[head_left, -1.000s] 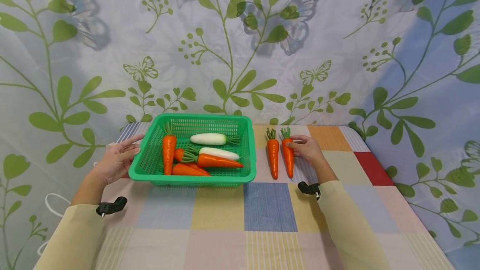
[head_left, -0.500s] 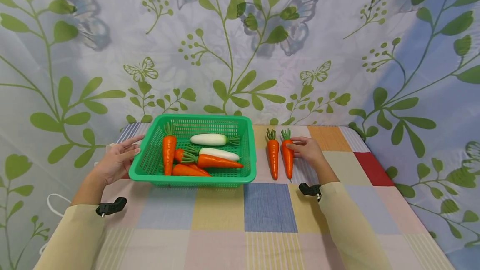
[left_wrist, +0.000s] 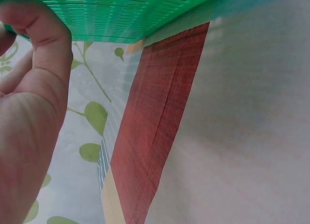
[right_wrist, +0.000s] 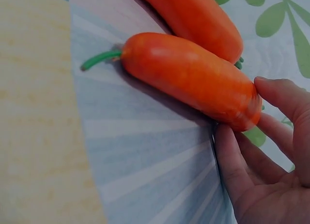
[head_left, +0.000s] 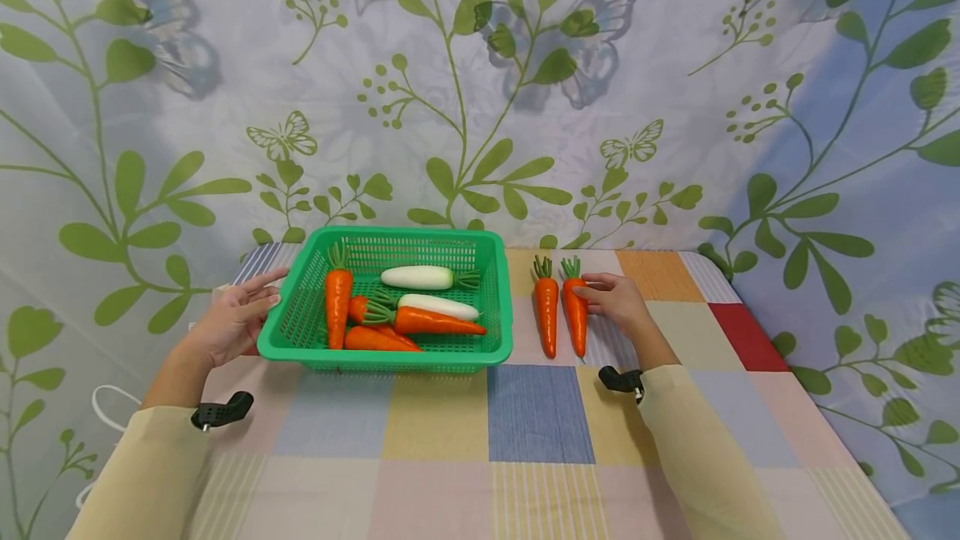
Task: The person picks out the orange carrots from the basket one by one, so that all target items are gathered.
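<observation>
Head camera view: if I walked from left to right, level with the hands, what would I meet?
Left hand → basket → untouched carrot → held carrot → right hand. The vegetables inside the basket overlap, so I leave them out.

Basket (head_left: 385, 359) there on the counter (head_left: 435, 498), curtain (head_left: 525, 123) behind | inside: a carrot (head_left: 338, 309) down the left, one radish (head_left: 417, 277) at the back, another (head_left: 442, 307) before it, more carrots (head_left: 435, 322) in front | two carrots (head_left: 547, 319) side by side right of the basket | left fingers (head_left: 262, 282) at its left rim, right fingers (head_left: 600, 277) on the outer carrot (head_left: 576, 319)
</observation>
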Available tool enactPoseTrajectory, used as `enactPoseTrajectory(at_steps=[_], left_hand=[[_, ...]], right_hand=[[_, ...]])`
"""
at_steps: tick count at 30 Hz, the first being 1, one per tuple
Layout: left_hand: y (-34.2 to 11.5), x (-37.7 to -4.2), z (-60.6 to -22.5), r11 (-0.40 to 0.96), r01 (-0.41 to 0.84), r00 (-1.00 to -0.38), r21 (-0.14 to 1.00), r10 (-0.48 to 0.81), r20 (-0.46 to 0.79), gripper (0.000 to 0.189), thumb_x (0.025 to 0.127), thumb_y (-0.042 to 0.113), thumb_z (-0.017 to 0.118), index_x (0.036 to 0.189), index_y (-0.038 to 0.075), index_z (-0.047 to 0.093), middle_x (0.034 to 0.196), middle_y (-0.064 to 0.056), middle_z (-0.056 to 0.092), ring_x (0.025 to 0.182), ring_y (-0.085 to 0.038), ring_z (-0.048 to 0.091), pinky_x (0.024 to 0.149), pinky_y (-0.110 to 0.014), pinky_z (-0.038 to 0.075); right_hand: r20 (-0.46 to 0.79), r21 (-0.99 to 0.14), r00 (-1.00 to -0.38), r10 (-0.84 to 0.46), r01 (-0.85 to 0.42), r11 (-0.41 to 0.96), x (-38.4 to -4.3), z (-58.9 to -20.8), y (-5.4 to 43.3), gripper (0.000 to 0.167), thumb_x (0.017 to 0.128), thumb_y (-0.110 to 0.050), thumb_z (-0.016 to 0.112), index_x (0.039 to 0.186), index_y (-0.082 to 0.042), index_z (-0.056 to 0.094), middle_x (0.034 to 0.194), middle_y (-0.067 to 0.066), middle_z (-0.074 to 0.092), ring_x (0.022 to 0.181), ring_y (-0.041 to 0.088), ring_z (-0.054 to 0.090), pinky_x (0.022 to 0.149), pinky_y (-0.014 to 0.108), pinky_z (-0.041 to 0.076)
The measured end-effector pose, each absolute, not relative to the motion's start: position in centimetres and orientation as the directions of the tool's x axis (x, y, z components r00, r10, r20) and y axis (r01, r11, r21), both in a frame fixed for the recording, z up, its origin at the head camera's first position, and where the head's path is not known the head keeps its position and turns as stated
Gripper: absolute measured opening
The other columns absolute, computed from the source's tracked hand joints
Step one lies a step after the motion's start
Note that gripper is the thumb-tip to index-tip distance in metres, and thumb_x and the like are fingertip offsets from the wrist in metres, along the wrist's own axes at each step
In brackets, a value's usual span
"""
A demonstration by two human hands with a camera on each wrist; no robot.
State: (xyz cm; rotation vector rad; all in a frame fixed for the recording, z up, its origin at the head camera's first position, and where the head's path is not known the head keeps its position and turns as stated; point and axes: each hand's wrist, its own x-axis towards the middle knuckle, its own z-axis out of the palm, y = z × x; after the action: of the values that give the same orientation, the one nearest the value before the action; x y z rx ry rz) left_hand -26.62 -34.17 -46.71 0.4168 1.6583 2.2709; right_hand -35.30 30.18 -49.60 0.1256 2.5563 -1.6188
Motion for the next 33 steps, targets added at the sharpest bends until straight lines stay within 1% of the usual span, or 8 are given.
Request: enactPoseTrajectory(at_steps=[5,8,10,12,15,19,24,33], left_hand=[[-34.2,-26.6,-46.7,-0.299,-0.075,-0.912,0.951,0.406,0.056,0.054,0.108,-0.003,0.041,0.159,0.010,0.029,0.119,-0.004,0.070,0.104,-0.015,0.074,0.088,-0.032,0.062],[-34.2,-26.6,-46.6,-0.302,-0.077,-0.912,0.950,0.407,0.056,0.054,0.108,-0.003,0.040,0.159,0.009,0.028,0.119,-0.004,0.070,0.103,-0.015,0.074,0.087,-0.032,0.062],[-34.2,-26.6,-46.6,-0.300,-0.076,-0.912,0.951,0.406,0.056,0.054,0.108,-0.002,0.040,0.159,0.009,0.028,0.119,-0.004,0.070,0.103,-0.015,0.074,0.087,-0.032,0.062],[-34.2,-26.6,-46.6,-0.292,-0.073,-0.914,0.954,0.402,0.053,0.054,0.108,-0.002,0.041,0.159,0.009,0.027,0.118,-0.004,0.070,0.102,-0.015,0.074,0.087,-0.031,0.062],[-34.2,-26.6,-46.6,-0.281,-0.071,-0.917,0.957,0.396,0.048,0.054,0.108,-0.001,0.042,0.159,0.009,0.028,0.118,-0.004,0.070,0.102,-0.015,0.074,0.087,-0.031,0.062],[-34.2,-26.6,-46.6,-0.269,-0.075,-0.921,0.960,0.388,0.037,0.054,0.108,0.000,0.043,0.159,0.010,0.028,0.118,-0.004,0.069,0.101,-0.015,0.074,0.087,-0.031,0.062],[-34.2,-26.6,-46.7,-0.266,-0.077,-0.923,0.961,0.384,0.032,0.054,0.108,0.000,0.043,0.159,0.011,0.030,0.118,-0.004,0.069,0.101,-0.014,0.073,0.086,-0.030,0.062],[-34.1,-26.4,-46.6,-0.280,-0.069,-0.920,0.958,0.389,0.048,0.051,0.108,-0.002,0.042,0.157,0.012,0.036,0.117,-0.004,0.070,0.100,-0.015,0.074,0.086,-0.030,0.062]], right_hand=[[-0.147,-0.910,-0.989,0.001,0.136,0.393,-35.3,-49.6,30.2,0.063,0.094,-0.035,0.076,0.145,-0.005,0.056,0.144,0.024,0.057,0.092,0.011,0.072,0.089,0.032,0.061],[-0.170,-0.920,-0.985,-0.014,0.154,0.361,-34.8,-48.5,29.9,0.060,0.096,-0.027,0.073,0.147,-0.002,0.053,0.145,0.027,0.056,0.090,0.011,0.072,0.096,0.041,0.058],[-0.177,-0.924,-0.984,-0.015,0.161,0.347,-34.8,-48.5,29.9,0.059,0.097,-0.024,0.073,0.147,-0.001,0.052,0.145,0.028,0.055,0.089,0.010,0.072,0.099,0.043,0.056],[-0.180,-0.922,-0.983,-0.016,0.163,0.350,-34.9,-48.6,30.0,0.059,0.097,-0.024,0.073,0.147,-0.001,0.052,0.145,0.028,0.055,0.089,0.010,0.072,0.099,0.043,0.056],[-0.167,-0.920,-0.986,-0.004,0.154,0.360,-35.5,-49.7,30.3,0.060,0.095,-0.029,0.075,0.146,-0.004,0.055,0.143,0.026,0.058,0.089,0.009,0.072,0.093,0.037,0.059],[-0.156,-0.925,-0.988,-0.003,0.145,0.351,-35.4,-49.8,30.2,0.059,0.094,-0.028,0.076,0.144,-0.004,0.056,0.141,0.025,0.059,0.089,0.010,0.073,0.090,0.034,0.061],[-0.144,-0.922,-0.990,0.003,0.136,0.362,-35.0,-49.5,30.2,0.058,0.096,-0.028,0.074,0.145,-0.005,0.056,0.141,0.024,0.060,0.094,0.015,0.073,0.091,0.035,0.060],[-0.085,-0.912,-0.996,0.035,0.092,0.399,-34.1,-48.7,29.9,0.055,0.098,-0.028,0.071,0.145,-0.004,0.055,0.142,0.022,0.060,0.110,0.036,0.071,0.096,0.040,0.059]])
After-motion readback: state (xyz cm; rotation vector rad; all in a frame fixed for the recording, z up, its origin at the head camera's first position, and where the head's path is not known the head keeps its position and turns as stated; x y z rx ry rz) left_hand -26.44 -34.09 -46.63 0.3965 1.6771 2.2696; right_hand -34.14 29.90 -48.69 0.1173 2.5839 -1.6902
